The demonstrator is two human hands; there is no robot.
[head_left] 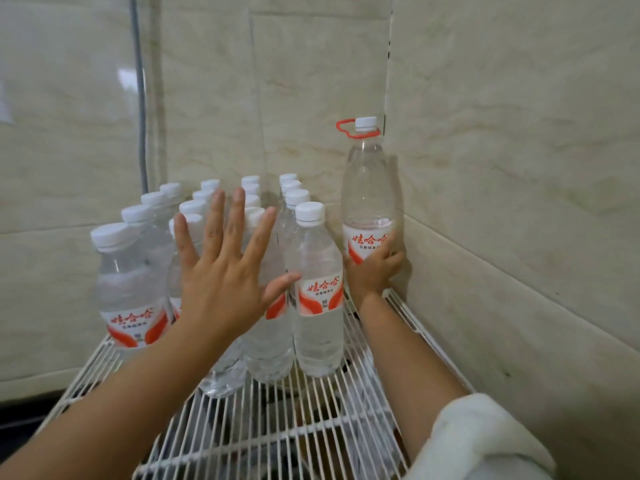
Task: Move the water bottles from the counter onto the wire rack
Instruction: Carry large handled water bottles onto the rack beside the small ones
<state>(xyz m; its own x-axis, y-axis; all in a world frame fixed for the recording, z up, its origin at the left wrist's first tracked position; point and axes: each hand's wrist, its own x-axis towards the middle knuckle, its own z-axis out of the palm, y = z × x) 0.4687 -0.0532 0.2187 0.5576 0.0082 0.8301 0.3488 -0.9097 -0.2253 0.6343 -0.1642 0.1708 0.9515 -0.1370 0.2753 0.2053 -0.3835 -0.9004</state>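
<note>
Several small clear water bottles (318,292) with white caps and red-and-white labels stand in rows on a white wire rack (277,431). My left hand (225,271) is spread open in front of the middle rows, palm toward the bottles, thumb touching the front right bottle. One tall bottle (369,195) with a red carry handle stands at the rack's far right corner against the wall. My right hand (375,268) grips its lower part at the label.
Beige marble-tiled walls (502,168) close in the rack at the back and on the right. A grey cable (140,98) runs down the left wall. The front part of the rack holds no bottles; dark things show below through the wires.
</note>
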